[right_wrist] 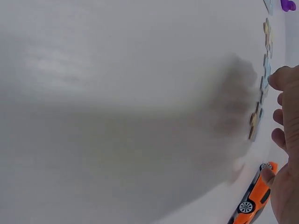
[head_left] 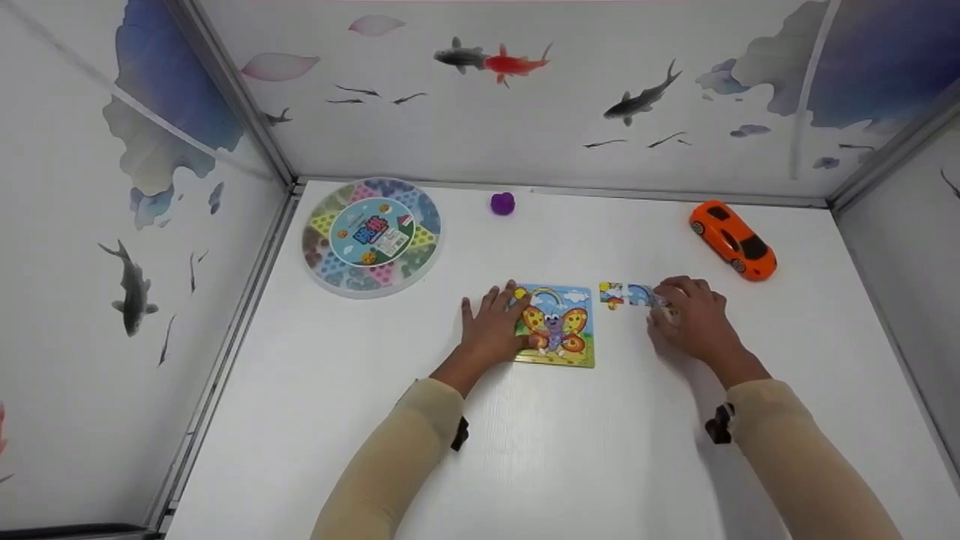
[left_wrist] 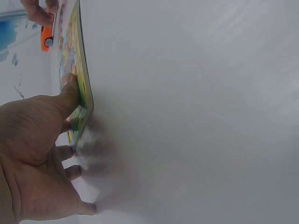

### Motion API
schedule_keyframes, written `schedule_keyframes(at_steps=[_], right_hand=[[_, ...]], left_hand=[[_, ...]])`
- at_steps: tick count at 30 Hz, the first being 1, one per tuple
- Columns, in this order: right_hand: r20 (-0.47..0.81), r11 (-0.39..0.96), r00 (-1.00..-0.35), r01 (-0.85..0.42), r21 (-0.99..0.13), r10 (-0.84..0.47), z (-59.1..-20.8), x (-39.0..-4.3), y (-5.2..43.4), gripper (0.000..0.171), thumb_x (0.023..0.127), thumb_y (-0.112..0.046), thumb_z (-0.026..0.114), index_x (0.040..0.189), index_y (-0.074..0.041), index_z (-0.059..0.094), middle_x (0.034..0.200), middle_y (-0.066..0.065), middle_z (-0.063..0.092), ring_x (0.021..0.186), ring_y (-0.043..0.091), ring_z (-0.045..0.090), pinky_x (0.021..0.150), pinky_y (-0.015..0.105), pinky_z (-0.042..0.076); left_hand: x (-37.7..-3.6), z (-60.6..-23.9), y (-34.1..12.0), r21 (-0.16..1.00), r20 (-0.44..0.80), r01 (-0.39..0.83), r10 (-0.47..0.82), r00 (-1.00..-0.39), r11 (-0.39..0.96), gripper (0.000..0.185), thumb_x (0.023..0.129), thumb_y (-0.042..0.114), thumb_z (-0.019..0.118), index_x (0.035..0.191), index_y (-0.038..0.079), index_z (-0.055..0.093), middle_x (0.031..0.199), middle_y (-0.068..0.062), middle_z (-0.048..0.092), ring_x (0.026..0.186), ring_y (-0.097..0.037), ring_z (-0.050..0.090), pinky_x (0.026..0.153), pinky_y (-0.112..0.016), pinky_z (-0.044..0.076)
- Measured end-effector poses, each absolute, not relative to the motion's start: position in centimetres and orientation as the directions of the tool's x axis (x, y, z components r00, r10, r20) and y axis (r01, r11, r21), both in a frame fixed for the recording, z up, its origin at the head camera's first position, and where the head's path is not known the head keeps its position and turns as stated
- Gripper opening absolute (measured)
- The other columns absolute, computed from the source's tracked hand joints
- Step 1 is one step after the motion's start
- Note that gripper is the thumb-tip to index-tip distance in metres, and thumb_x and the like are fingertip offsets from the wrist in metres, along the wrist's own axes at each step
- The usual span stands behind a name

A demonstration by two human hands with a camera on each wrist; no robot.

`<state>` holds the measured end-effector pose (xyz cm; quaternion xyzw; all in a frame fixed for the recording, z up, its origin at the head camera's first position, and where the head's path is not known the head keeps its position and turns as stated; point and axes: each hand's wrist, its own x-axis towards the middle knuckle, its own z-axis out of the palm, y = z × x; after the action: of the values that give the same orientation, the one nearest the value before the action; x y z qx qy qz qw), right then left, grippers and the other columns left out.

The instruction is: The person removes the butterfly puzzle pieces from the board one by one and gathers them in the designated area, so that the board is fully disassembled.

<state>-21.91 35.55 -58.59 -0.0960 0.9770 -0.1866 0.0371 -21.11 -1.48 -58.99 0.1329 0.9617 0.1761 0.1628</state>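
Observation:
My left hand [head_left: 495, 330] lies with spread fingers over the left side of a square butterfly jigsaw puzzle [head_left: 574, 346]. In the left wrist view its thumb [left_wrist: 70, 93] rests on the puzzle's face near the edge. Just right of the board, a row of loose jigsaw pieces lies on the table: one yellow and orange piece [head_left: 610, 291] and a blue rainbow piece [head_left: 639, 295]. My right hand [head_left: 694, 315] hovers low over the row's right end, its fingertips at the pieces and partly hiding them. In the right wrist view another piece [right_wrist: 254, 122] lies below its fingers.
At the back left stands a round, flat case of coloured beads [head_left: 427, 262]. A small purple object [head_left: 502, 203] sits at the back middle. An orange toy car [head_left: 733, 240] is beyond my right hand. Printed panels [head_left: 525, 127] wall the white table [head_left: 525, 465].

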Motion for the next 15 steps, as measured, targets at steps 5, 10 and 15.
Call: schedule_keyframes(at_steps=[5,10,15], right_hand=[[0.003,0.893,-0.972,-0.217,-0.393,-0.235,-58.0,-22.1,32.6,0.048,0.104,-0.025,0.075,0.148,-0.008,0.065,0.155,0.019,0.056,0.144,0.048,0.046,0.120,0.081,0.031],[-0.007,0.876,-0.952,-0.279,-0.394,-0.307,-58.1,-22.0,29.1,0.046,0.105,-0.028,0.075,0.146,-0.010,0.068,0.153,0.016,0.061,0.144,0.043,0.051,0.123,0.080,0.032],[-0.036,0.859,-0.928,-0.327,-0.395,-0.370,-58.6,-21.6,26.0,0.046,0.105,-0.030,0.076,0.146,-0.011,0.070,0.152,0.014,0.063,0.148,0.043,0.051,0.124,0.080,0.029]], left_hand=[[-21.2,-59.0,-1.6,0.376,-0.258,0.208,0.318,-0.912,0.903,0.088,0.103,0.060,0.072,0.176,0.032,0.033,0.188,-0.001,0.018,0.174,-0.030,0.019,0.136,-0.073,0.012],[-21.2,-59.1,-1.7,0.369,-0.258,0.213,0.320,-0.912,0.905,0.087,0.103,0.062,0.071,0.176,0.033,0.033,0.188,0.000,0.018,0.174,-0.029,0.018,0.136,-0.073,0.012],[-21.3,-59.3,-1.7,0.355,-0.264,0.211,0.314,-0.912,0.911,0.088,0.103,0.064,0.069,0.177,0.034,0.030,0.188,0.001,0.016,0.174,-0.028,0.018,0.136,-0.072,0.012]])
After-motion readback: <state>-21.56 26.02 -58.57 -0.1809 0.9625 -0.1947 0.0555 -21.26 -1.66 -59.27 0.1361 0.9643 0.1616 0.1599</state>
